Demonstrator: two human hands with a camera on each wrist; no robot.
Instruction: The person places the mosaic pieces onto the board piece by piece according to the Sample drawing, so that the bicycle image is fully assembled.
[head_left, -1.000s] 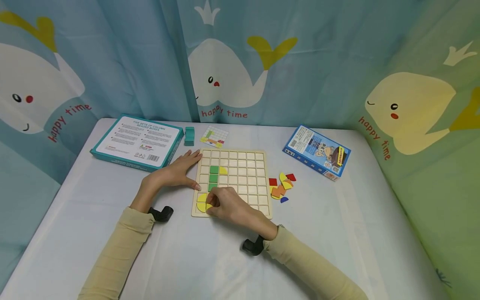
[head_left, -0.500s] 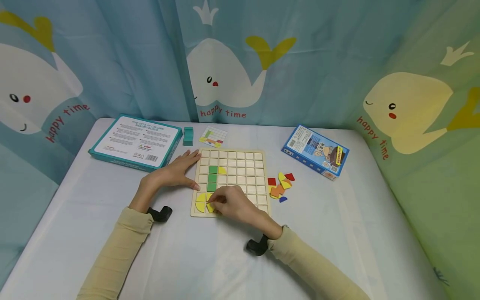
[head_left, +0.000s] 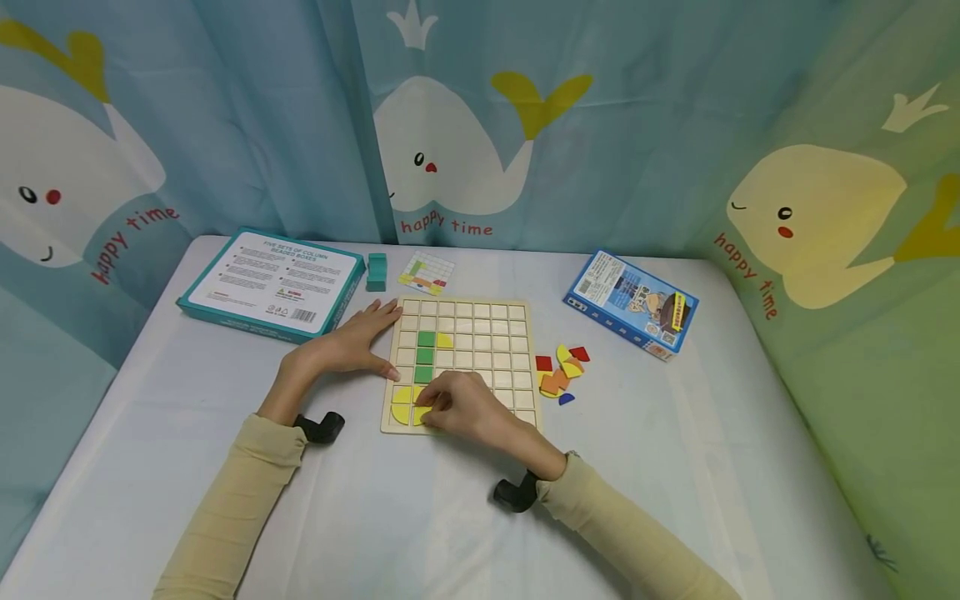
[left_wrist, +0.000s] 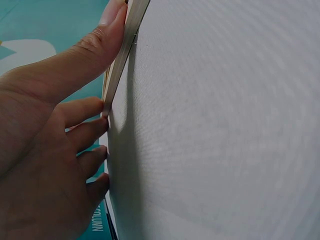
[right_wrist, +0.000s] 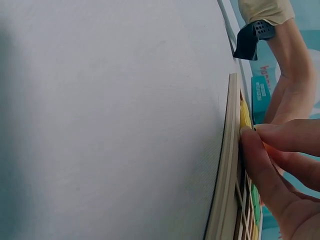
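Observation:
A wooden grid board (head_left: 484, 323) lies on the table with green square tiles (head_left: 425, 357) and yellow quarter-circle tiles (head_left: 401, 414) set in its cells. My left hand (head_left: 348, 342) rests along the board's left edge, fingers spread and fairly straight, thumb on the rim. Over the lower left cells, my right hand (head_left: 468, 406) has its thumb and forefinger on a yellow quarter-circle tile (head_left: 420, 417), pinching it at the cell. In the right wrist view, the fingertips meet the yellow tile (right_wrist: 245, 114) just inside the board's rim; part of it is hidden.
Right of the board lies a loose pile of red, yellow, orange and blue tiles (head_left: 558, 379). A pattern card (head_left: 427, 272) and a teal block (head_left: 377, 272) lie behind it. A teal-edged box (head_left: 277, 283) is at left, a blue box (head_left: 633, 304) at right.
The yellow tile under my right fingers was tilted half a second ago and now looks flatter in its cell. My right hand has shifted slightly right since the first frame; the left stays put.

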